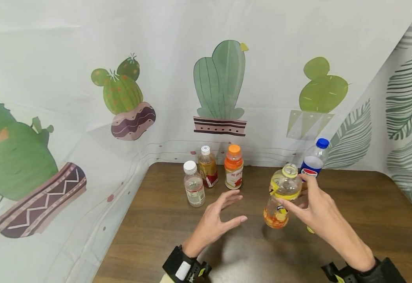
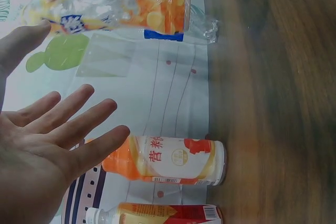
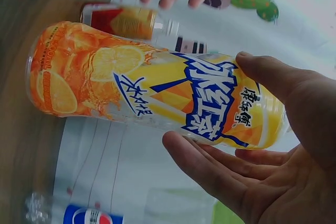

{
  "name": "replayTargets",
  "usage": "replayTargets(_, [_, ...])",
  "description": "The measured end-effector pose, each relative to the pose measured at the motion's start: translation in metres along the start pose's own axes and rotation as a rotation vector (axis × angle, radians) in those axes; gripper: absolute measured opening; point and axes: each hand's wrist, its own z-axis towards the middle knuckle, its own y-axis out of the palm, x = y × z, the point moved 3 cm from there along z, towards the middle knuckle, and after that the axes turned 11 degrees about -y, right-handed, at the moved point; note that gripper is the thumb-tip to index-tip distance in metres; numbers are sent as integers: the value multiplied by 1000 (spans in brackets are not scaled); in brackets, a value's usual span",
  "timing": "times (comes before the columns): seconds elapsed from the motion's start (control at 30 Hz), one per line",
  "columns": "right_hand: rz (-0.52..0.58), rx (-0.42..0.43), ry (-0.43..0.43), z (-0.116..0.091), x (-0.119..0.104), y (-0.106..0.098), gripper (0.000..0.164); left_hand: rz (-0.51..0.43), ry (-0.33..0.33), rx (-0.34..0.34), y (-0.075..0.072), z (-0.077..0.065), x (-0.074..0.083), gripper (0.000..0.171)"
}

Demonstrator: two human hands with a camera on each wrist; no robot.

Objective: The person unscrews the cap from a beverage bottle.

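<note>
My right hand grips an uncapped plastic iced tea bottle by its upper part, thumb on one side and fingers on the other. Orange and lemon artwork covers the label of this bottle, which leans slightly and appears raised off the table. To its left, my left hand hovers with fingers spread and nothing in it. In the left wrist view, the fingers overlap the view of an orange-capped drink bottle, which stands farther back. A yellow cap lies on the table, partly hidden by the right hand.
At the back of the wooden table stand a white-capped clear bottle, a red-and-amber labelled bottle and the orange-capped one. A blue-capped Pepsi bottle is behind the right hand. A cactus-print cloth hangs behind.
</note>
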Motion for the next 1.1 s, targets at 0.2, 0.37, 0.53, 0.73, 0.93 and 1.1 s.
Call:
replayTargets(0.2, [-36, 24, 68, -2, 25, -16, 77, 4, -2, 20, -3, 0, 1, 62])
replayTargets(0.37, [-92, 13, 148, -2, 45, -29, 78, 10, -23, 38, -7, -3, 12, 60])
replayTargets(0.53, [-113, -9, 205, -4, 63, -30, 77, -9, -45, 37, -14, -8, 27, 56])
replayTargets(0.73, [-119, -85, 295, -11, 85, -26, 79, -4, -39, 26, -14, -10, 30, 55])
replayTargets(0.93, [-100, -117, 328, -17, 99, -21, 79, -3, -35, 33, -14, -7, 27, 55])
replayTargets(1.1, [-96, -142, 353, -19, 108, -19, 80, 10, -45, 27, -14, -5, 28, 55])
